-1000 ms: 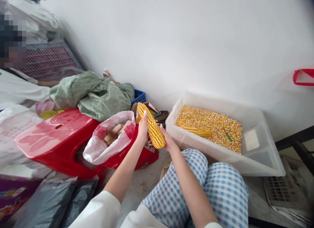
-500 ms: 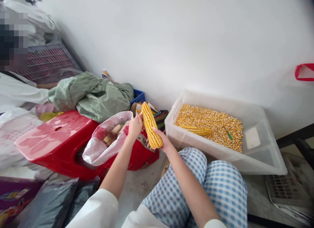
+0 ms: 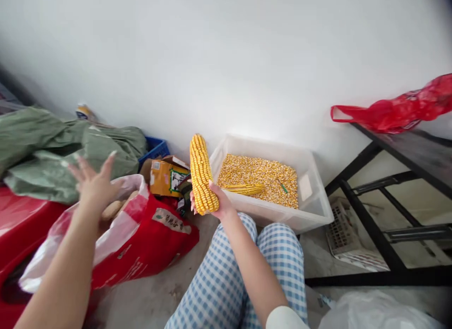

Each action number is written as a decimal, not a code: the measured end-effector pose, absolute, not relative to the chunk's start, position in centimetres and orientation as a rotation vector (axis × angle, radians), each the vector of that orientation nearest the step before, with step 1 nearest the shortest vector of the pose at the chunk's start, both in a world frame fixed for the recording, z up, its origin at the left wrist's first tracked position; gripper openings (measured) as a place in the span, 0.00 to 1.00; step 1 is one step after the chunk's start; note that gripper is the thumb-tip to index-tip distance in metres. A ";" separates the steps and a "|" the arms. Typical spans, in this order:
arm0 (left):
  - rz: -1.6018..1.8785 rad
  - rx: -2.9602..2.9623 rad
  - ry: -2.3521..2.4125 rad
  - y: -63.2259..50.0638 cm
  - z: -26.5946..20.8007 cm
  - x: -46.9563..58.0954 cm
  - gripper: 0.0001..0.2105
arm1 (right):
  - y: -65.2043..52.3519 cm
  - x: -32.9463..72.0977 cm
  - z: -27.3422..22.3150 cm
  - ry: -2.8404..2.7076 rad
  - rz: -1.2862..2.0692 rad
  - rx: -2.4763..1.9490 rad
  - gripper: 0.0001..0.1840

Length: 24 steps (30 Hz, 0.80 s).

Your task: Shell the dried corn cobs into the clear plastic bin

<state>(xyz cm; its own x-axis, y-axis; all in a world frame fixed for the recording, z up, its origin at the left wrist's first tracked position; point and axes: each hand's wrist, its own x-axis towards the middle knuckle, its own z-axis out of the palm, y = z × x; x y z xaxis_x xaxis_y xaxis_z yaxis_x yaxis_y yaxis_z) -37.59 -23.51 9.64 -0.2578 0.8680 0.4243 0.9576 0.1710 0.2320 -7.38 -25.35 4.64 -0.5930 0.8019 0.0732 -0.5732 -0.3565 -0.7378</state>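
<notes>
A full yellow ear of corn [image 3: 202,176] stands nearly upright in my right hand [image 3: 221,202], its fingers wrapped round the lower end. My left hand [image 3: 94,185] is raised over the red and white bag [image 3: 141,244], fingers spread, holding nothing. Pale cobs [image 3: 112,210] show inside that bag, partly hidden by my left hand. To the right, a clear plastic bin [image 3: 268,215] holds loose corn kernels [image 3: 261,166]. On the kernels lie another ear of corn [image 3: 245,189] and a small green tool [image 3: 283,186].
At left are a red stool [image 3: 21,225] and green cloth [image 3: 109,145]. A yellow carton [image 3: 162,177] and blue crate [image 3: 154,147] sit by the wall. A black-framed table [image 3: 383,225] with a red plastic bag [image 3: 391,110] stands on the right.
My left hand has let go of the ear of corn and moved left over the bag, fingers opening. The right hand still holds the ear. My view has turned to the right.
</notes>
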 end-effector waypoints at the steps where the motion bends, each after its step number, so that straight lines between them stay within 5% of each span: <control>1: -0.772 -1.869 -2.086 -22.6 10.1 -34.5 0.28 | -25.4 -6.0 6.1 -0.973 1.969 -0.396 0.26; 4: -0.951 -2.390 -1.640 -19.0 10.9 -22.4 0.21 | -25.6 -0.9 10.4 -1.031 1.748 -0.478 0.22; 8: -0.775 -3.231 -1.478 -15.1 8.5 -6.5 0.06 | -26.5 5.9 12.6 -0.951 1.347 -0.695 0.22; 12: -0.448 -3.328 -1.626 -13.3 3.2 2.7 0.17 | -26.9 11.0 10.5 -0.747 1.119 -0.858 0.23; 17: -0.219 -3.314 -1.586 -10.7 0.5 4.7 0.20 | -26.6 15.2 7.3 -0.633 1.022 -0.983 0.24; 21: -0.859 -3.126 -1.601 -7.0 4.7 0.0 0.14 | -26.4 17.0 5.9 -0.623 1.016 -1.017 0.23; 24: -0.811 -3.097 -1.661 -5.1 7.7 -5.5 0.17 | -26.2 17.3 5.3 -0.612 1.004 -1.033 0.23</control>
<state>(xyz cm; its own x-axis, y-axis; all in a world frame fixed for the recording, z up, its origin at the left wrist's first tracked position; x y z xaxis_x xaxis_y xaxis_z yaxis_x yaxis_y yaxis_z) -5.52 -5.14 7.66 0.5024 0.8499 0.1590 0.6483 -0.4920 0.5811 17.30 -26.24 5.32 0.4390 0.8980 -0.0299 -0.3850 0.1580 -0.9093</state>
